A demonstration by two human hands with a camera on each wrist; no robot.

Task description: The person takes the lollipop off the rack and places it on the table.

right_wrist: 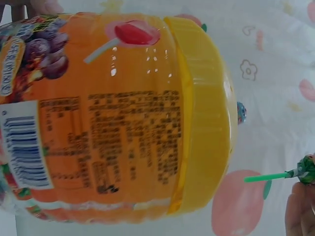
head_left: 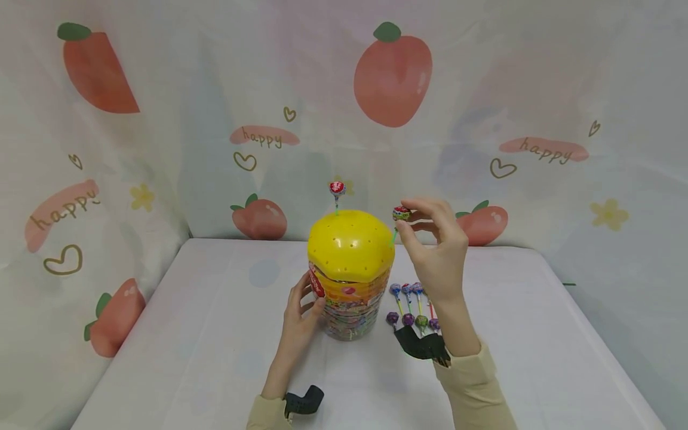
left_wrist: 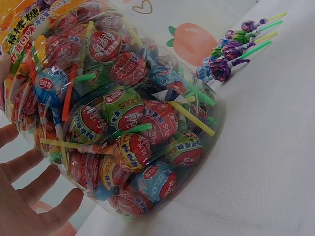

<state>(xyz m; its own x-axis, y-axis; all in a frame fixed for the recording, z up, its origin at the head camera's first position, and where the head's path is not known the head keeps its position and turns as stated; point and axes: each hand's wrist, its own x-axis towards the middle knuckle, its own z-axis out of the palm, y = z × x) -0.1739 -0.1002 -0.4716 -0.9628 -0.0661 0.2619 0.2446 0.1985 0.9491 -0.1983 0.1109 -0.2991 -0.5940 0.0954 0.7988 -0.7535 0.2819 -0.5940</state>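
Note:
A clear plastic jar (head_left: 349, 322) full of wrapped lollipops stands upright, with an orange label (right_wrist: 133, 118) and a domed yellow lid (head_left: 352, 242) dotted with small holes. One lollipop (head_left: 337, 190) in a red-topped wrapper stands upright in the lid. My left hand (head_left: 302, 313) rests against the jar's left side, its fingers spread along the plastic in the left wrist view. Up by the lid's right edge, my right hand (head_left: 438, 242) pinches a red and green wrapped lollipop (head_left: 401, 214) by its head. Its green stick (right_wrist: 268, 177) points toward the lid and is apart from it.
Several loose lollipops (head_left: 408, 319) lie in two rows on the white table (head_left: 215, 334), right of the jar and partly behind my right forearm. A black strap (head_left: 421, 344) is on each wrist. Behind the table hangs a fruit-printed cloth (head_left: 322, 65).

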